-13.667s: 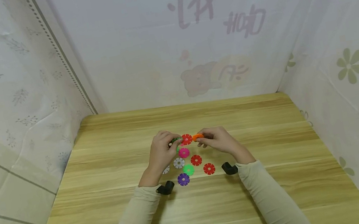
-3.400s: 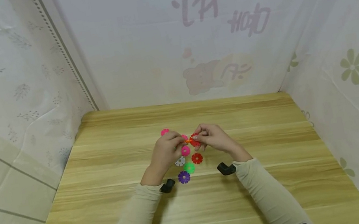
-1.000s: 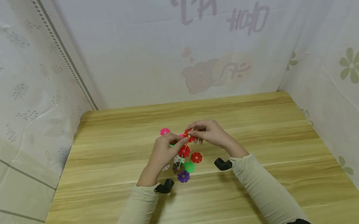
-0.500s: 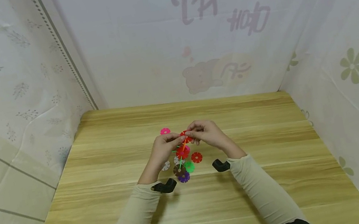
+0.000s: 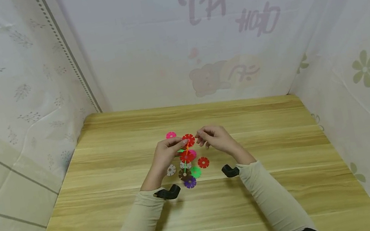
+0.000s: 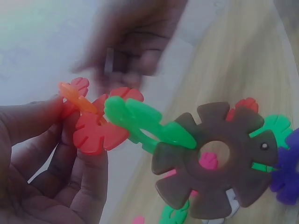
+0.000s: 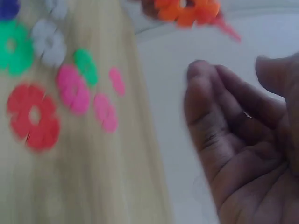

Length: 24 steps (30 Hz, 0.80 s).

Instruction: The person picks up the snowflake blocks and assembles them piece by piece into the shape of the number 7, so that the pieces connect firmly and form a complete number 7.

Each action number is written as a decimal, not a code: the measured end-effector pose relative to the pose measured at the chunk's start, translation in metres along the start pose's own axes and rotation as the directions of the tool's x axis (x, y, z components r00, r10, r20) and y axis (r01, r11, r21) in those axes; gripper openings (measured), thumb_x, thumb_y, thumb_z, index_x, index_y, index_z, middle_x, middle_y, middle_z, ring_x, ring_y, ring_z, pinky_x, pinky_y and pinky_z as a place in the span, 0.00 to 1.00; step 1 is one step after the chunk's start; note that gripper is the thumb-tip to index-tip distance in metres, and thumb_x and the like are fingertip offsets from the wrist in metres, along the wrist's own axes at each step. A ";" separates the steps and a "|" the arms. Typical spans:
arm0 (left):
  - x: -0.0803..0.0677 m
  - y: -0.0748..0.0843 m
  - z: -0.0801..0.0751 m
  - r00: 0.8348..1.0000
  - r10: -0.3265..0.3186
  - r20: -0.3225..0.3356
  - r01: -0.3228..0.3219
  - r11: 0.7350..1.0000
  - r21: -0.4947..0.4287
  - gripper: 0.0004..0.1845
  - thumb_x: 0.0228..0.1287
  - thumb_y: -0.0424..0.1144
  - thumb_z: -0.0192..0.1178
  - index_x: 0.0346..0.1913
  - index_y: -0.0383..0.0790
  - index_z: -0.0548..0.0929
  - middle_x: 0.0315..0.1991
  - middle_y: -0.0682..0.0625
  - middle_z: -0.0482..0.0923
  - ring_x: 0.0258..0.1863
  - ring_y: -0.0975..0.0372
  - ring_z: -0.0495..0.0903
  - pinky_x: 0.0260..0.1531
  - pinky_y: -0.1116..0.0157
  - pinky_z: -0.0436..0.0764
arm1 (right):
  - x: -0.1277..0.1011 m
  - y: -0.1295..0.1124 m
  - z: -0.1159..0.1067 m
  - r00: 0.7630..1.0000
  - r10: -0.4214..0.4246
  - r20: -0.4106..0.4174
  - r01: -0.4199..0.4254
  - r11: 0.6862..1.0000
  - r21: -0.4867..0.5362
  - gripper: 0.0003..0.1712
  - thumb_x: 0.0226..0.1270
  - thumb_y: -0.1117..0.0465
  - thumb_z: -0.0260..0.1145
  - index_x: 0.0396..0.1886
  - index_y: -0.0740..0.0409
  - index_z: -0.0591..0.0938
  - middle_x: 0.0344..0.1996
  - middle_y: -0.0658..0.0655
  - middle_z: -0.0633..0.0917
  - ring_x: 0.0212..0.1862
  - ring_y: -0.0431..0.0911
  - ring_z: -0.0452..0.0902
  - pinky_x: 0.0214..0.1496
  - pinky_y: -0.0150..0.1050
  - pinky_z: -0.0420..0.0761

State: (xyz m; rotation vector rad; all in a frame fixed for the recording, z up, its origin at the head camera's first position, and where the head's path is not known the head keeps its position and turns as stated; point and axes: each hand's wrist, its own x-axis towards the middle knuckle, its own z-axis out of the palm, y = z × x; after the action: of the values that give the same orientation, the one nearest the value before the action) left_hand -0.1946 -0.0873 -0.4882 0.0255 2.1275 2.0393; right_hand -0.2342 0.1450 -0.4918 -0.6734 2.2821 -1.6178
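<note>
My left hand pinches one end of a chain of slotted plastic snowflake discs, thumb against fingers. At that end are a red disc and an orange disc. A second red disc, a green disc and a brown disc follow, slotted edge to edge. The chain slants down toward me above loose discs. Just right of the end red disc, my right hand is apart from it. In the right wrist view its fingers are loosely bent, with nothing between them and the thumb.
Loose discs lie on the wooden table: purple, green, red, white and pink among them. A printed cloth hangs behind the table. Dark wrist-worn pieces jut out by both wrists.
Earlier the hands handled green, orange and red discs; now these form one chain. Over the last half second my right hand lets go of the end red disc and draws right; the left keeps its hold.
</note>
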 end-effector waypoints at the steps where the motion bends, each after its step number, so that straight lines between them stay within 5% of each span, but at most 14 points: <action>1: 0.000 0.000 -0.001 1.000 -0.004 -0.008 0.004 1.000 -0.006 0.16 0.68 0.44 0.67 0.49 0.34 0.86 0.44 0.45 0.85 0.45 0.56 0.84 0.46 0.58 0.84 | -0.002 0.004 0.000 0.999 0.018 0.027 -0.017 0.999 -0.040 0.23 0.80 0.48 0.55 0.49 0.63 0.84 0.41 0.68 0.85 0.42 0.66 0.82 0.40 0.58 0.83; 6: -0.001 0.000 -0.003 0.999 -0.020 -0.029 0.019 0.999 -0.042 0.17 0.67 0.44 0.68 0.50 0.33 0.86 0.46 0.44 0.84 0.47 0.55 0.83 0.47 0.57 0.84 | -0.011 0.026 0.008 0.976 0.104 0.191 -0.032 0.937 -0.349 0.16 0.75 0.54 0.64 0.53 0.60 0.83 0.45 0.54 0.86 0.46 0.49 0.82 0.50 0.45 0.82; 9: -0.002 0.000 -0.003 0.999 -0.023 -0.024 0.021 0.998 -0.053 0.18 0.67 0.45 0.68 0.51 0.33 0.86 0.47 0.45 0.84 0.47 0.56 0.83 0.47 0.57 0.84 | -0.016 0.032 0.015 0.969 0.129 0.211 -0.017 0.886 -0.463 0.19 0.67 0.54 0.72 0.54 0.57 0.82 0.47 0.50 0.83 0.49 0.43 0.78 0.54 0.41 0.79; 24: -0.001 0.004 -0.005 1.000 -0.007 -0.023 0.004 0.992 -0.125 0.11 0.69 0.40 0.66 0.43 0.32 0.85 0.38 0.48 0.85 0.41 0.58 0.84 0.48 0.52 0.83 | -0.018 0.028 0.022 0.969 0.146 0.201 0.010 0.784 -0.620 0.18 0.64 0.55 0.75 0.44 0.60 0.78 0.38 0.52 0.76 0.39 0.43 0.70 0.43 0.38 0.75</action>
State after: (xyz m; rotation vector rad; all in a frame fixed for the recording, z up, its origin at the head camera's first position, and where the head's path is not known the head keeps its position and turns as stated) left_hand -0.1949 -0.0925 -0.4843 -0.0225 2.0060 2.1753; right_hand -0.2142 0.1437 -0.5267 -0.8521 2.6000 -0.6647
